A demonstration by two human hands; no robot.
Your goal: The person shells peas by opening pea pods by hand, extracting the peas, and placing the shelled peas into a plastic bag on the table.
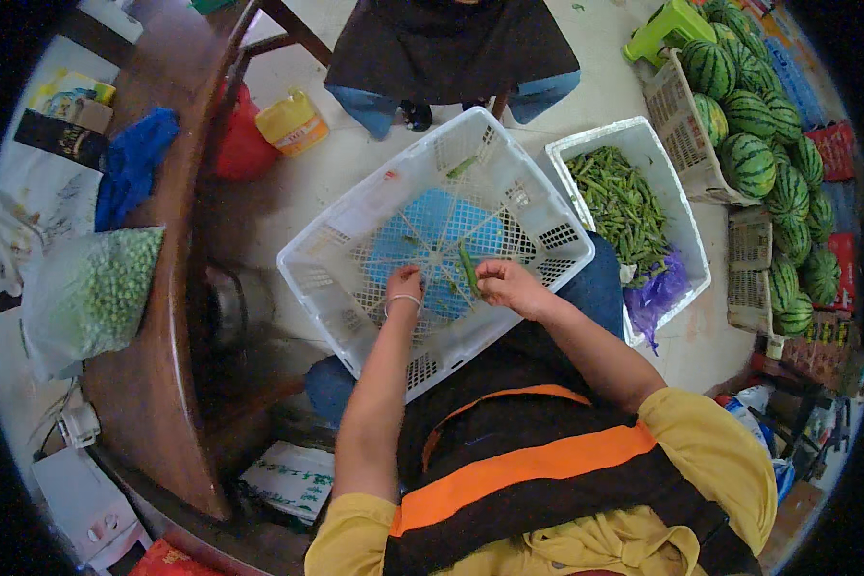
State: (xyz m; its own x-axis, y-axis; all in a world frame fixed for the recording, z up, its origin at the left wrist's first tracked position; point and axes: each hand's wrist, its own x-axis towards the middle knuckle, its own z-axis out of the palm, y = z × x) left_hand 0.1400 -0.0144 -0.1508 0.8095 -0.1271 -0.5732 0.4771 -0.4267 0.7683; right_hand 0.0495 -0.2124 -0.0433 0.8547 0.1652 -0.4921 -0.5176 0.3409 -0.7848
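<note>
A white slatted plastic crate [331,229] rests across the lap, tilted in view, with something blue showing through its mesh floor. Over its near right part, my right hand [507,286] holds a green pea pod [468,268] upright between thumb and fingers. My left hand [405,283], with a pale bracelet at the wrist, is to the left of the pod, over the crate; its fingers are bent, and whether they hold anything is not visible. Another green pod [461,168] lies near the crate's far side. Small green bits are scattered on the mesh.
Right of the crate stands a white foam box [693,237] of pods with a purple plastic bag [655,291]. Watermelons [749,164] fill crates farther right. A wooden table [140,403] at left bears a bag of shelled peas [108,288]. A seated person [450,54] in a dark apron is opposite.
</note>
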